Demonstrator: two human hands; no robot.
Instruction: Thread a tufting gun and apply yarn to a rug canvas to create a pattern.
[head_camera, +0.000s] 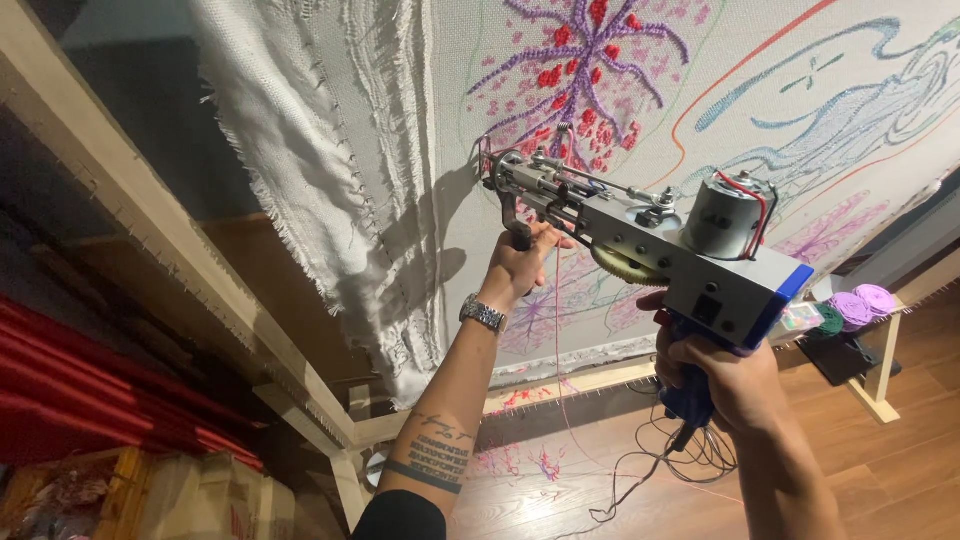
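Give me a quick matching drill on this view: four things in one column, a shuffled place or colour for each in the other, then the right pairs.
Things:
1. left hand
2. right hand
3. yarn cones
4. wristwatch

Places or colours:
A. purple, on the small stand at right
B. silver, on the left wrist
C. wrapped round the blue rear grip of the tufting gun
D. on the black front handle near the needle, close to the stretched cloth

Pairs: 1-D, 2-C, 3-A, 4-B

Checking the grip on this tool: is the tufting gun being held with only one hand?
No. The left hand grips the front handle and the right hand the rear blue handle of the tufting gun.
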